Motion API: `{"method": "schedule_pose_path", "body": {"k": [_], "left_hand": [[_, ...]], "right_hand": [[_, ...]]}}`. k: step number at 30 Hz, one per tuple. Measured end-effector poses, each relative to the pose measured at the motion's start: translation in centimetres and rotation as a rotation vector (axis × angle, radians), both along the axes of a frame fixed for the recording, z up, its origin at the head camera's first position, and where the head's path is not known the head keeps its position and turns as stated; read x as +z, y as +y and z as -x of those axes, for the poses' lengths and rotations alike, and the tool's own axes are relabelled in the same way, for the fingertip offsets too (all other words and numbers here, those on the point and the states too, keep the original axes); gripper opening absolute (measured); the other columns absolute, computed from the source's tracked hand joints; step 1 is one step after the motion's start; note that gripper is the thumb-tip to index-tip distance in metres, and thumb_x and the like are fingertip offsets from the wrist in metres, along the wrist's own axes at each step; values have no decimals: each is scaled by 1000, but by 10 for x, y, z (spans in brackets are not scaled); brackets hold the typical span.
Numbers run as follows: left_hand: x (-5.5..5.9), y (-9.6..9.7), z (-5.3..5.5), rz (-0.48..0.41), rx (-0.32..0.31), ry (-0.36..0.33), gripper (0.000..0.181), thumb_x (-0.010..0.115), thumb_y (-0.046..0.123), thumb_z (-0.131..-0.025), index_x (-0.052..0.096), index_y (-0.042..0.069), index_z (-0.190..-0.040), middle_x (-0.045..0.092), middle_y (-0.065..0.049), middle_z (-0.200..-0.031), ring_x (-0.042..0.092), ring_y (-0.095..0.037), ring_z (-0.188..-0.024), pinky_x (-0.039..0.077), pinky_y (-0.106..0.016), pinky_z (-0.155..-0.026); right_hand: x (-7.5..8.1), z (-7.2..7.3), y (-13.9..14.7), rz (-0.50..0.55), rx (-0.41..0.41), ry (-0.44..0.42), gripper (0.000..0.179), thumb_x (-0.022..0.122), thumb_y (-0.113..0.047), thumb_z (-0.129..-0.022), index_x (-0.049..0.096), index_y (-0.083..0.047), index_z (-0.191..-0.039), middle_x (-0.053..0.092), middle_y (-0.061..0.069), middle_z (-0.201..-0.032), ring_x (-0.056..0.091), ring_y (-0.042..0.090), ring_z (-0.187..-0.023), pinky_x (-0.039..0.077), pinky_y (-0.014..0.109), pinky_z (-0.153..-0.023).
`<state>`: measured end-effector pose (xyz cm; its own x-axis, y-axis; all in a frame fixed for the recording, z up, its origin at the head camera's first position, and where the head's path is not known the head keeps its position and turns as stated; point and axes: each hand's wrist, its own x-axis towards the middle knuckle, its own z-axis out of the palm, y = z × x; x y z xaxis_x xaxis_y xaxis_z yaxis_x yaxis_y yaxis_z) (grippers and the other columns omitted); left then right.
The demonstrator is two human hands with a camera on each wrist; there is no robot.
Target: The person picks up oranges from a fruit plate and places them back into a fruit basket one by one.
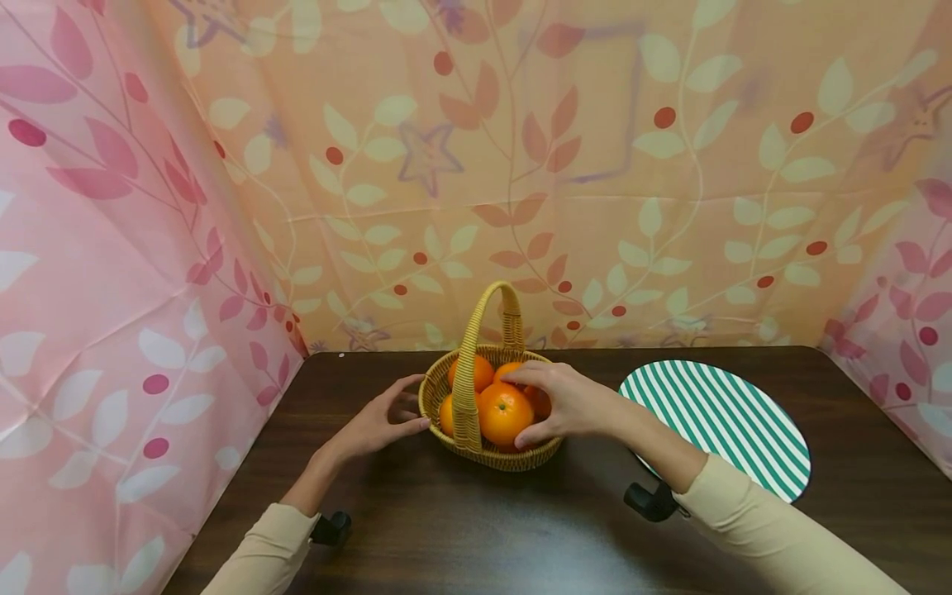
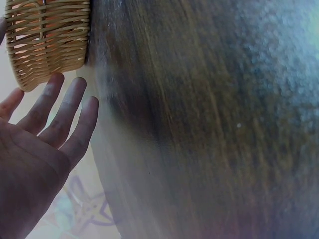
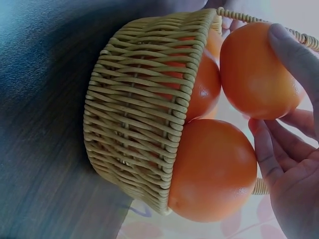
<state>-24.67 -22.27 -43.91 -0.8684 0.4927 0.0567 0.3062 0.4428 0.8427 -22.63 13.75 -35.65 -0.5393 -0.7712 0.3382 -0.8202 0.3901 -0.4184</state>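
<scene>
Overhead, from the head camera, a wicker basket (image 1: 491,430) of oranges stands mid-table (image 1: 461,529), a green-striped mat (image 1: 729,421) just to its right. The left hand (image 1: 379,423) rests fingers spread against the basket's left rim; the right hand (image 1: 565,403) reaches in, fingers curled over an orange (image 1: 505,413).

Left wrist view: open fingers (image 2: 65,114) lie straight, just beside the basket wall (image 2: 47,45), gripping nothing.

Right wrist view: thumb and fingers (image 3: 284,144) curve around the upper orange (image 3: 256,69), with a second orange (image 3: 214,172) below it in the basket (image 3: 142,109).
</scene>
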Motion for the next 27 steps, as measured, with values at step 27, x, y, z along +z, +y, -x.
{"method": "schedule_pose_path", "body": {"k": [27], "left_hand": [[2, 0, -2, -8, 0, -26, 76, 73, 28, -98, 29, 17, -159, 55, -20, -138, 62, -36, -117, 54, -46, -92]], "right_hand": [[10, -6, 50, 105, -97, -21, 69, 92, -36, -77, 65, -5, -131, 66, 6, -124, 61, 19, -96, 55, 36, -81]]}}
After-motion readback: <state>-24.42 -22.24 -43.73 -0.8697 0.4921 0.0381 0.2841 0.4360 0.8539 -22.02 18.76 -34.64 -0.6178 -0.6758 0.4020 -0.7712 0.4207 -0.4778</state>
